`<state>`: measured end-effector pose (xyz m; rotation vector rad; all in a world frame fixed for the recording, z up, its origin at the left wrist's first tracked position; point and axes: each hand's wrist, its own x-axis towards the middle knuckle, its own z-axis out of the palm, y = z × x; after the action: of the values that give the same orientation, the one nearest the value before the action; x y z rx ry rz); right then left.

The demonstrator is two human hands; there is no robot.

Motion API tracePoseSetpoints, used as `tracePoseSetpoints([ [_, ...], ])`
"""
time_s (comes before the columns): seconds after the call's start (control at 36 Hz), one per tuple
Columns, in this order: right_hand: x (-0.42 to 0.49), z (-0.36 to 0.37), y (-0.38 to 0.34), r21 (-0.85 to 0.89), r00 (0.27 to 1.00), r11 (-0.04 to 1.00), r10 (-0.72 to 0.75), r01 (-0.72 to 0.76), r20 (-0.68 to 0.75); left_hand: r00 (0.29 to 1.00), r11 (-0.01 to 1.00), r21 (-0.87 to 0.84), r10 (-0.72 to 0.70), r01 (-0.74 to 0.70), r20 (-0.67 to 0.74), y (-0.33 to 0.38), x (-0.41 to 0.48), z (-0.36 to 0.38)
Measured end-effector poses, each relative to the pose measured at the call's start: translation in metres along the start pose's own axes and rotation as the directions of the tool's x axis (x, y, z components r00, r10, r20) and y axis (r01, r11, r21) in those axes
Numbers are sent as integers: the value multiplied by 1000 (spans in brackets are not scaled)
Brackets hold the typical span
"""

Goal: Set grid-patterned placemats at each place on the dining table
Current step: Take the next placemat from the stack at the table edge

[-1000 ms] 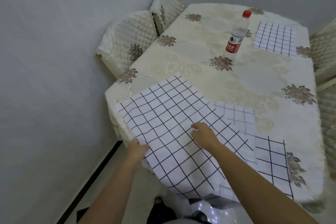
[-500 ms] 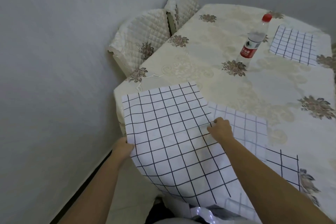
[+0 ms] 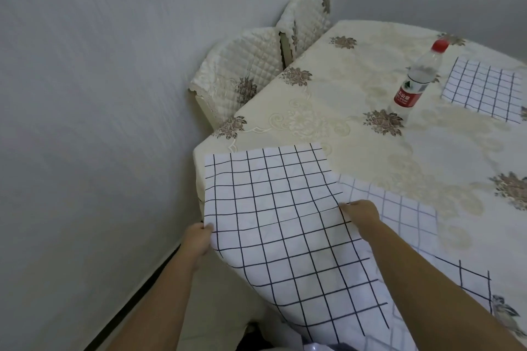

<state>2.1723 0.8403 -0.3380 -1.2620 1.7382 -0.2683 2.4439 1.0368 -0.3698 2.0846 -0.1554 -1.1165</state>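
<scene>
A white placemat with a black grid (image 3: pixel 273 208) lies over the near left corner of the dining table (image 3: pixel 356 122), its near part hanging past the edge. My left hand (image 3: pixel 198 239) pinches its left edge. My right hand (image 3: pixel 360 215) pinches its right edge, fingers curled. Under it lies a second grid placemat (image 3: pixel 399 211), and a third with larger squares (image 3: pixel 470 282) sits near my right forearm. Another grid placemat (image 3: pixel 484 91) lies flat at the table's far right.
A clear water bottle with a red cap and label (image 3: pixel 413 85) stands upright mid-table. Two quilted chairs (image 3: pixel 236 71) are tucked against the table's left side, close to the grey wall (image 3: pixel 99 122). The floor shows below the table's corner.
The top placemat has slid left and turned so its far edge squares up with the table's corner. Both hands moved with it, and the view shifted left.
</scene>
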Motion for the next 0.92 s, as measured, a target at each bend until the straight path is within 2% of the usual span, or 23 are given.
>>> tracePoseSetpoints([
  [0.14, -5, -18, -5, 141, 1000, 990, -18, 17, 11, 1000, 997, -71, 26, -25, 17, 18, -4, -2],
  [0.33, -10, -50, -18, 349, 998, 935, -64, 59, 3, 989, 972, -200, 136, -123, 54, 57, -10, 1],
  [0.42, -12, -67, -21, 403, 995, 909, -94, 103, -44, 979, 967, -169, 198, -189, 42, 86, -23, 10],
  [0.58, -14, -111, -29, 499, 977, 849, -86, 175, -197, 947, 953, -68, 300, -294, 114, 140, -34, 30],
  [0.81, -21, -174, -42, 595, 937, 767, -26, 242, -348, 850, 874, 22, 466, -486, 244, 210, -83, 80],
  [0.92, -30, -205, -46, 644, 920, 705, -29, 296, -392, 804, 832, -16, 541, -555, 246, 237, -102, 100],
])
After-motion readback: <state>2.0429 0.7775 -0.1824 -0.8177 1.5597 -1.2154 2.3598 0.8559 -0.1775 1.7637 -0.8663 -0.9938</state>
